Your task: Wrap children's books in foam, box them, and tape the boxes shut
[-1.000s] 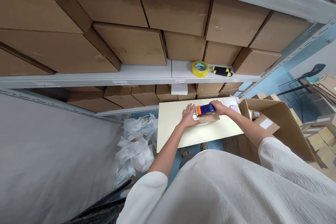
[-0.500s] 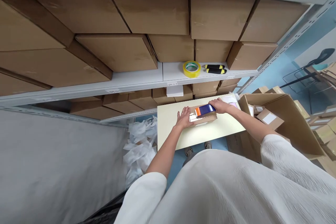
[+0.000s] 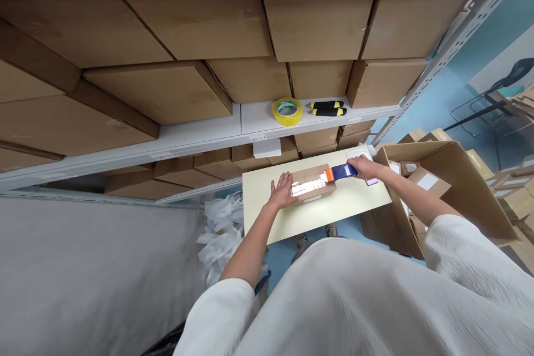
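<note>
On the pale yellow board (image 3: pixel 267 222) lies a small cardboard box (image 3: pixel 317 176) with a shiny strip of clear tape along its top. My left hand (image 3: pixel 282 190) grips the box's left end, thumb at the near side and fingers over the far side. In my right hand (image 3: pixel 364 167) is a blue and orange tape dispenser (image 3: pixel 344 171), its orange end at the box's right edge. A phone-like item (image 3: pixel 371 181) with a pinkish screen lies beside my right wrist, partly covered by it.
Above the board, a shelf holds a yellow tape roll (image 3: pixel 287 112), two utility knives (image 3: pixel 329 112) and stacked cartons (image 3: pixel 319 19). To the right stands an open carton (image 3: pixel 463 189) with small labelled boxes inside. White plastic bags (image 3: pixel 219 228) lie at the left.
My right hand has drawn the tape dispenser rightward along the box to its right edge, and more taped surface shows. My left hand stays at the box's left end. The view has shifted slightly.
</note>
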Action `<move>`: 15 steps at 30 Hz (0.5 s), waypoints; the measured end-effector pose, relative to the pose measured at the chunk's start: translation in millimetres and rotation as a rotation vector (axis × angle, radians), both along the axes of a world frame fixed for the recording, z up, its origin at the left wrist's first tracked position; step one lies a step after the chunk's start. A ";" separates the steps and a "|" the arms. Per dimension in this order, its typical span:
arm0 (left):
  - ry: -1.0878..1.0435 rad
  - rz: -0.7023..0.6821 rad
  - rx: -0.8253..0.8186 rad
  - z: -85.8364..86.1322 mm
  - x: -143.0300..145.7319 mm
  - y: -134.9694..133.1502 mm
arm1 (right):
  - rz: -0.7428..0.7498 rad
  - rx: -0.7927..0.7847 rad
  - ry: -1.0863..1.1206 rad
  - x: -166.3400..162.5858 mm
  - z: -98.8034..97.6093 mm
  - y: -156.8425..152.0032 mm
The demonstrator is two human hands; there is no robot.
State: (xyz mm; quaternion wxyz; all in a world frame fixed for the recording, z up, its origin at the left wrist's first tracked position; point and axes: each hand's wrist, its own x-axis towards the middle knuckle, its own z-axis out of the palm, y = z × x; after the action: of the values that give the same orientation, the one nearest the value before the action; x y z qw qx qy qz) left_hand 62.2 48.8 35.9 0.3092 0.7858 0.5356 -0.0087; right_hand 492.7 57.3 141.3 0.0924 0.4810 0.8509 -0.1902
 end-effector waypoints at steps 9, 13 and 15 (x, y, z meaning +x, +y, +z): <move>0.073 -0.004 -0.051 9.8 3.5 4.3 | -0.075 0.035 -0.032 72.3 -2.8 6.0; 0.091 -0.010 -0.061 11.7 4.4 6.4 | -0.054 0.030 -0.036 74.3 -11.3 8.5; 0.096 -0.009 -0.062 11.5 4.4 6.9 | -0.045 0.031 -0.027 74.4 -14.7 10.6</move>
State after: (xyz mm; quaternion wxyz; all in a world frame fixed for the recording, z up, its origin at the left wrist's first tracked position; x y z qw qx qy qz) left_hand 66.6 55.7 47.4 0.3072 0.7768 0.5459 -0.0645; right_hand 567.1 67.9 126.5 0.0922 0.5040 0.8412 -0.1727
